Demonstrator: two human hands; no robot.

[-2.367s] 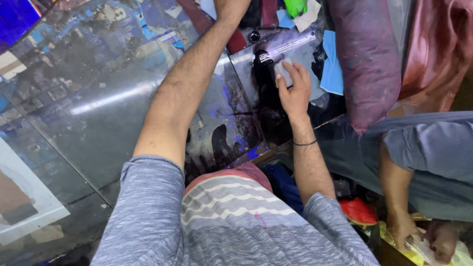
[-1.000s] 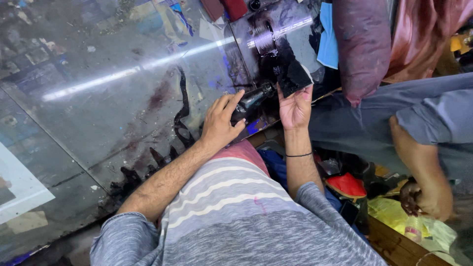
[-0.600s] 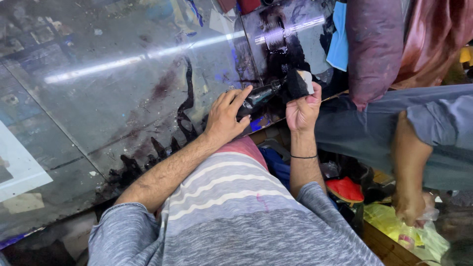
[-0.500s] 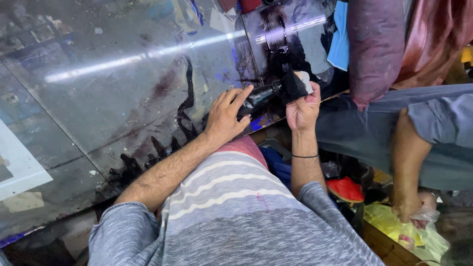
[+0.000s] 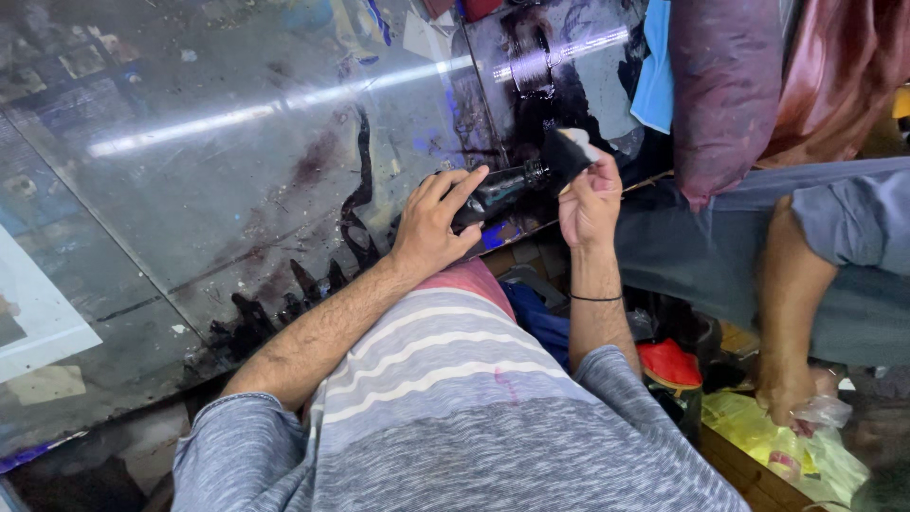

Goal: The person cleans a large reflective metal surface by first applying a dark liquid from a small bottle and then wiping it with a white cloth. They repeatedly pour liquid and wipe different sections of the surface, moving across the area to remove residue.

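My left hand [image 5: 431, 223] is wrapped around a black ink-smeared bottle [image 5: 498, 190] lying tilted over the near edge of a glass table [image 5: 190, 171]. My right hand [image 5: 588, 199] holds a small black scraper card [image 5: 567, 152] at the bottle's neck. Black ink is smeared on the glass [image 5: 540, 85] just behind both hands.
Another person in blue-grey clothes [image 5: 834, 218] stands at the right, a hand [image 5: 782, 389] hanging down by a plastic bag [image 5: 768, 436]. A purple-stained cloth roll [image 5: 725, 85] hangs over the table's right end. A white sheet [image 5: 33, 313] lies at the far left. A red object [image 5: 668, 360] sits below.
My left hand came back from a far reach across the glass and took the bottle. My right hand lifted the black card up to the bottle's neck.
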